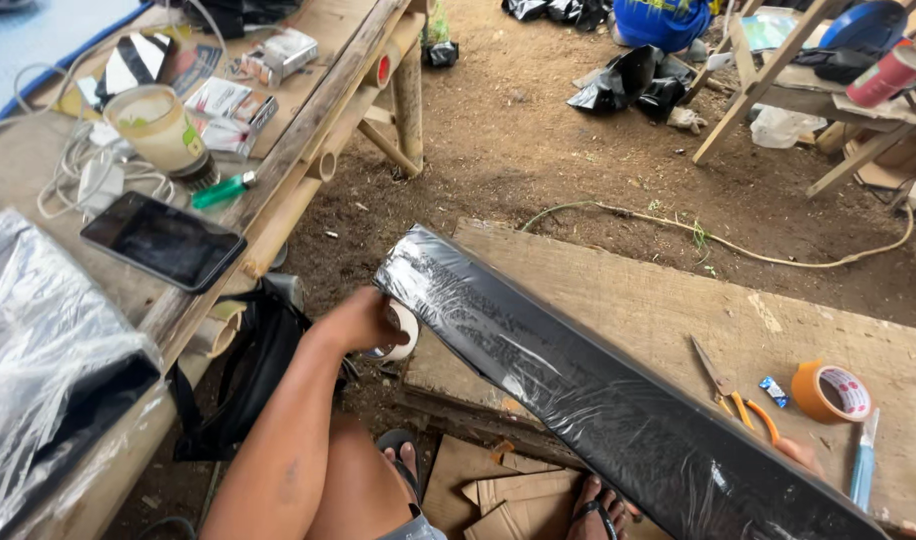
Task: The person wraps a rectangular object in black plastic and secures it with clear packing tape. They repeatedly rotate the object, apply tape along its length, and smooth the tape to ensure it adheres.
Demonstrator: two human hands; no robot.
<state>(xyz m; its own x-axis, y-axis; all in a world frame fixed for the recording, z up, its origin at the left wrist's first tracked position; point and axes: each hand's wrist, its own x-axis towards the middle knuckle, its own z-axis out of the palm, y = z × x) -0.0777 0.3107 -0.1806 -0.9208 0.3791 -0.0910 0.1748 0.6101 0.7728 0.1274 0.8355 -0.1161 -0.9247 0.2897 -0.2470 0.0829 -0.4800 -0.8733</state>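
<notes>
Your left hand (363, 322) grips a roll of clear tape (403, 335) against the near end of the long black package (598, 390), fingers curled around the roll. The package is a flat, narrow slab wrapped in glossy, wrinkled plastic film, running from the picture's centre toward 4 o'clock across the wooden board (678, 300). Only a fingertip of your right hand (800, 455) shows past its far edge, so its grip can't be told. Scissors (730, 392) and brown tape (828, 392) lie at 3 o'clock

Open-air makeshift workshop on a bare dirt floor (538, 120), rough wooden bench (308, 130) at 10 o'clock strewn with cables and boxes, plank (678, 300) with scissors (733, 395) and tape roll (830, 391) at 4 o'clock, timber frame (768, 75) at 1 o'clock.
</notes>
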